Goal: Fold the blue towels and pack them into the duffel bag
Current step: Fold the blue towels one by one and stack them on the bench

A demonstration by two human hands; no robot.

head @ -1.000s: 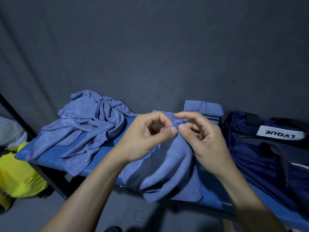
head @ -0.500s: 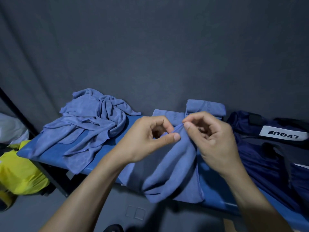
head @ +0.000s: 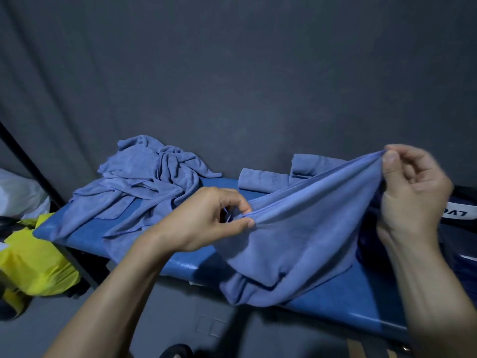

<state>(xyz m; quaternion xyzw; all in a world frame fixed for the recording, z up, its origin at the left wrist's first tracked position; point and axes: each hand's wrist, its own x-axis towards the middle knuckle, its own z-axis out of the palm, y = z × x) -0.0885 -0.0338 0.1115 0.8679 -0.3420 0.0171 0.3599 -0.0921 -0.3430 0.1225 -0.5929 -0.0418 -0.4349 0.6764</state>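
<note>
Holding one blue towel up over the blue bench, the two hands are well apart. The left hand pinches one end of the towel's top edge between thumb and fingers, and the right hand pinches the other end, higher up at about 3 o'clock. The edge runs tight between them, and the rest of the towel hangs down (its bottom lies bunched on the bench). At about 10 o'clock a messy pile of towels sits on the bench. Behind the held towel, near the gray wall, are two folded towels side by side. The dark duffel bag is at the right edge at 3 o'clock, with a white label, mostly hidden by the right hand. A yellow bag lies on the floor at 8 o'clock.
</note>
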